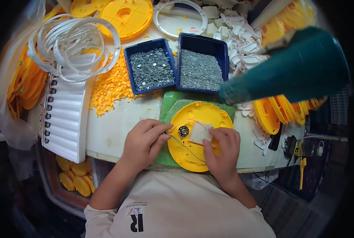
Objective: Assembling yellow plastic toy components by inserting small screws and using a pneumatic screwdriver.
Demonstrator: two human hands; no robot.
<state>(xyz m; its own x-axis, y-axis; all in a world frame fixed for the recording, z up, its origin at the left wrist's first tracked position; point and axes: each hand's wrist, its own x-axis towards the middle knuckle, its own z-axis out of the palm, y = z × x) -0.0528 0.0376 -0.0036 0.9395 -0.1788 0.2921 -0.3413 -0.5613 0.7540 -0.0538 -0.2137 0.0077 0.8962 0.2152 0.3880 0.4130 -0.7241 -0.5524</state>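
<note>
A round yellow plastic shell (181,156) lies with its inner side up on a green mat (165,113) in front of me. A small round black part with a metallic centre (183,131) sits in it, left of the middle. Next to that part is a white square box (200,134), with the fingers and thumb of my right hand (225,152) closed on its right side. At the shell's left edge my left hand (145,141) pinches the ends of thin wires (179,142). These wires loop across the shell, and their tips are hidden by my fingertips.
Two blue bins (171,81) of small metal parts stand behind the shell. A teal power tool (288,67) hangs at the right. Orange pieces (111,85), white rings (72,47) and a white ridged tray (68,115) lie left; white parts (240,37) and yellow shells (268,115) lie right.
</note>
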